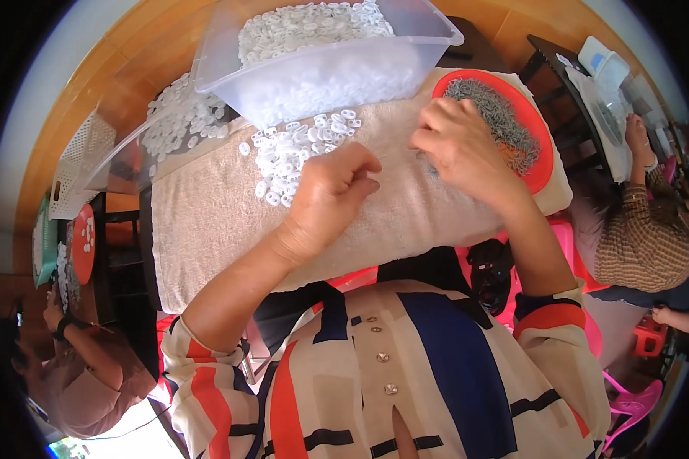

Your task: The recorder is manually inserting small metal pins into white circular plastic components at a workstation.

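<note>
My left hand (pixel 333 187) is closed, thumb and bent fingers drawn together, just right of a pile of small white oval plastic pieces with holes (pixel 283 161). What it holds, if anything, is too small or hidden to make out. My right hand (pixel 459 145) hovers at the left rim of a red oval tray (pixel 546 172), its fingers curled downward and pressed together. Its fingertips are partly hidden, so I cannot see what is in them. Many small grey metal pieces (pixel 497 115) lie heaped in the tray. Both hands are over a beige towel (pixel 413 206) on the table.
A large clear plastic bin (pixel 321 57) of white pieces stands at the towel's far edge. More white pieces (pixel 180 122) lie in a clear container at far left, beside a white perforated basket (pixel 80 164). Other people work at tables left and right. A pink chair (pixel 631 402) is at lower right.
</note>
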`<control>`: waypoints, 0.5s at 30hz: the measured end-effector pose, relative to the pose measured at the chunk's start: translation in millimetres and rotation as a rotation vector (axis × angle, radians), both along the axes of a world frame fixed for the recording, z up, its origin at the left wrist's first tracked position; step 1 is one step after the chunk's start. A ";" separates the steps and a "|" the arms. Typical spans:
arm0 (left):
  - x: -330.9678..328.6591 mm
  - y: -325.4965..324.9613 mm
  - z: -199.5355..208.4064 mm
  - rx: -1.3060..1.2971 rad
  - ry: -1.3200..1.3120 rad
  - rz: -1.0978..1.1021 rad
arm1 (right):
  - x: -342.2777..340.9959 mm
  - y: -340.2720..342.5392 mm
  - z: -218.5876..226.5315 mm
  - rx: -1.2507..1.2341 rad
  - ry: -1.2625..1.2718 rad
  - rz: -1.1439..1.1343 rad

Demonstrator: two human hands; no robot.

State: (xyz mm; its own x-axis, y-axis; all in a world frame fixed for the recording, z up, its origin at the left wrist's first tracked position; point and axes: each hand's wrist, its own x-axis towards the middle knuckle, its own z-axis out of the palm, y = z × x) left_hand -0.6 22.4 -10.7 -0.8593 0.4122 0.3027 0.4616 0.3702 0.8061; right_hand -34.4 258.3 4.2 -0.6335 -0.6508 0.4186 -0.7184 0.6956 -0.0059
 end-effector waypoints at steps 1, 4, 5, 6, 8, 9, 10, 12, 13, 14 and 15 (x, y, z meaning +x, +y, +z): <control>0.5 0.5 3.8 0.173 -0.262 0.046 | -1.1 0.2 -3.4 0.003 0.000 0.001; -2.6 -2.8 18.6 0.300 -0.496 0.127 | -3.2 0.5 -7.5 0.031 -0.014 0.014; -4.5 -5.6 17.2 0.305 -0.496 0.130 | -3.5 0.0 -7.2 0.036 -0.030 0.016; -6.9 -8.7 14.8 0.384 -0.556 0.110 | -3.7 -0.5 -7.0 0.042 -0.047 0.018; -7.1 -10.7 12.6 0.469 -0.617 0.094 | -4.9 -1.7 -10.0 0.076 -0.039 -0.006; -6.0 -9.5 12.6 0.553 -0.649 0.080 | -5.4 -2.1 -11.0 0.105 -0.029 -0.034; -5.0 -9.3 13.2 0.638 -0.679 0.067 | -5.0 -2.2 -9.5 0.111 -0.030 -0.029; -3.3 -10.9 15.0 0.709 -0.689 0.081 | -2.6 -2.5 -5.6 0.111 -0.018 -0.031; -3.3 -10.1 14.5 0.773 -0.699 0.089 | -2.2 -1.7 -5.8 0.118 -0.018 -0.030; -4.4 -12.4 12.7 0.780 -0.700 0.087 | -2.0 -0.7 -6.6 0.082 -0.031 0.000; -6.2 -17.4 10.4 0.750 -0.705 0.091 | -2.1 0.2 -6.6 0.046 -0.044 0.029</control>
